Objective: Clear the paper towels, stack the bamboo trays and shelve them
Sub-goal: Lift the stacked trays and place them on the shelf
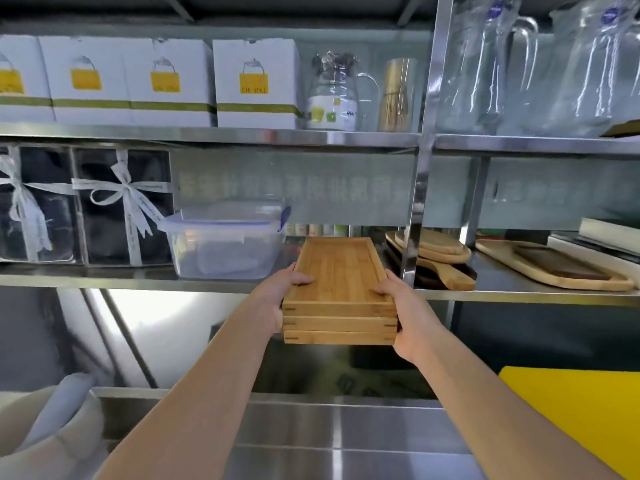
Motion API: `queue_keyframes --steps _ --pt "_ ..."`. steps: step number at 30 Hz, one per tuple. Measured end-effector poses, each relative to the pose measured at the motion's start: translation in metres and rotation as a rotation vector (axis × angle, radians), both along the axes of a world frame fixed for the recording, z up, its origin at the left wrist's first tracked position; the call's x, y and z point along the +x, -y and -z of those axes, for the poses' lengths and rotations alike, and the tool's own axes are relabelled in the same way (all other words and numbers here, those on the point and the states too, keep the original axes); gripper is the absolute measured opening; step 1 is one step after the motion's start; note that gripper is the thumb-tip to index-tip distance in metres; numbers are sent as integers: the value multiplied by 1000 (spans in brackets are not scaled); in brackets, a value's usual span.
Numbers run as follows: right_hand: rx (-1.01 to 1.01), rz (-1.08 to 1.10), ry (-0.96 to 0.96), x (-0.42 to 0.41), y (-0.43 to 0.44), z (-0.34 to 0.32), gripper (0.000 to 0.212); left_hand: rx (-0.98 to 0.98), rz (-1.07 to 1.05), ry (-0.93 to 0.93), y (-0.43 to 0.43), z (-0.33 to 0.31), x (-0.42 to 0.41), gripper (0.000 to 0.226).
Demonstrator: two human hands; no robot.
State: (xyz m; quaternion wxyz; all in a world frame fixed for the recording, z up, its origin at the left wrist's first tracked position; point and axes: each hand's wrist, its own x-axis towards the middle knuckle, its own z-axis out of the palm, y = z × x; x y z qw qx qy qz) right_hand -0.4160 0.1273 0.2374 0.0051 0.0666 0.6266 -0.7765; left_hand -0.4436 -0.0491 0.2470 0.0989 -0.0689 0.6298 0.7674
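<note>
A stack of three bamboo trays (339, 271) is held level between both hands. Its far end reaches over the middle steel shelf (121, 280), in the gap between a plastic box and the shelf post. Its near end juts out past the shelf's front edge. My left hand (277, 299) grips the stack's near left corner, thumb on the top tray's rim. My right hand (408, 313) grips the near right corner the same way. No paper towels are in sight.
A clear lidded plastic box (225, 240) stands just left of the trays. A steel post (414, 216) and wooden boards (440, 258) are just right. White boxes (256, 84) and glass jugs (336, 95) fill the upper shelf. A yellow board (581, 410) lies on the steel counter (346, 441).
</note>
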Motion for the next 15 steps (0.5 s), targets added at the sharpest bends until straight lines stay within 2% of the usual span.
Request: queue_keyframes --steps 5,8,12,15 --pt "-5 9 60 -33 7 3 18 12 11 -12 8 2 -33 40" --pt "18 21 82 -52 11 5 11 138 -3 -11 15 12 -43 40" --pt "39 29 73 -72 15 10 15 527 2 80 37 44 -35 68" --pt "33 36 79 -84 14 10 9 635 107 163 42 64 -15 101"
